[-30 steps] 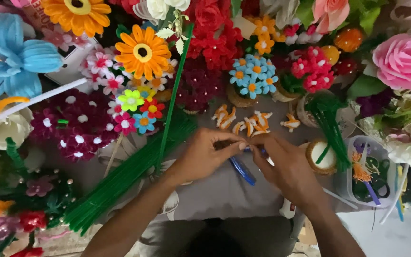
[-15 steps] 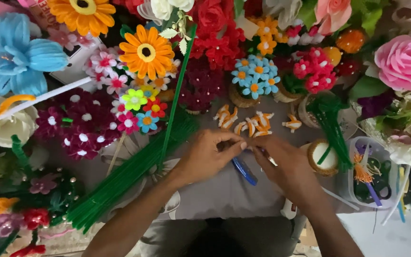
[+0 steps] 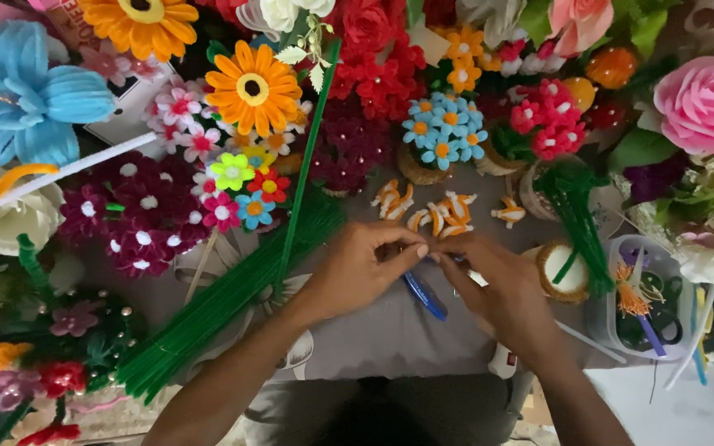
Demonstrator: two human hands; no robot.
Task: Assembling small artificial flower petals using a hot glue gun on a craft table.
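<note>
My left hand (image 3: 359, 268) and my right hand (image 3: 497, 285) meet over the middle of a grey cloth (image 3: 373, 339), fingertips pinched together on a small thin piece between them; what it is stays hidden by the fingers. A blue-handled tool (image 3: 425, 296) lies on the cloth just under the hands. Several small orange-and-white pipe-cleaner fish (image 3: 435, 213) lie just beyond my fingertips. A long bundle of green pipe cleaners (image 3: 233, 301) runs diagonally by my left forearm.
Handmade flowers ring the workspace: orange daisy (image 3: 253, 87), blue flower (image 3: 18, 95), pink rose (image 3: 708, 103), small blue blossoms (image 3: 444, 132). A clear tub (image 3: 650, 310) with scissors and scraps sits at right, next to a round reel (image 3: 562, 272) and upright green stems (image 3: 576, 223).
The hands have stayed pinched together in the same spot, with only slight finger shifts. The view has tilted a little.
</note>
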